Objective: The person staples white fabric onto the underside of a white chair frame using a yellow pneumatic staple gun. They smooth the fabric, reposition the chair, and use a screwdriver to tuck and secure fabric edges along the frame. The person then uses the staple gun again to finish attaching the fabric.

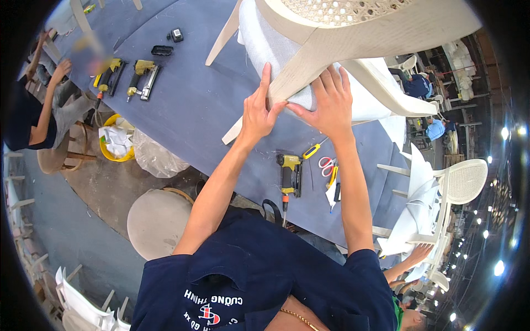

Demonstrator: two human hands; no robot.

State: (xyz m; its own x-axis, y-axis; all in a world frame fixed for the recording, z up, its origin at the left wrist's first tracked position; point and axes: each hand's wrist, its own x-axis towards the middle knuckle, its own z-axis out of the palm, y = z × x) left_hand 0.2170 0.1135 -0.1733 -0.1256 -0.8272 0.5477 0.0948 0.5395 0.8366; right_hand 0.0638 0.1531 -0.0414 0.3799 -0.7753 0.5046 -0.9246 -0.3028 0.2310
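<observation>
A pale wooden chair (353, 38) with a woven cane back stands on the worktable, tilted across the top of the view. Its seat is covered in light grey fabric (276, 41). My left hand (258, 113) lies against the seat's near corner, index finger stretched up along the fabric and thumb toward the wood; its other fingers are partly hidden. On the other side of the wooden frame, my right hand (331, 105) presses flat on the fabric, fingers spread. The two thumbs almost meet below the corner.
On the table lie a staple gun (289, 175), a yellow screwdriver (314, 148), red-handled scissors (327, 164) and two more staple guns (144, 77). A yellow bucket (128, 157) and round stool (157, 223) stand left. Another chair (466, 182) is at right. Co-workers are on both sides.
</observation>
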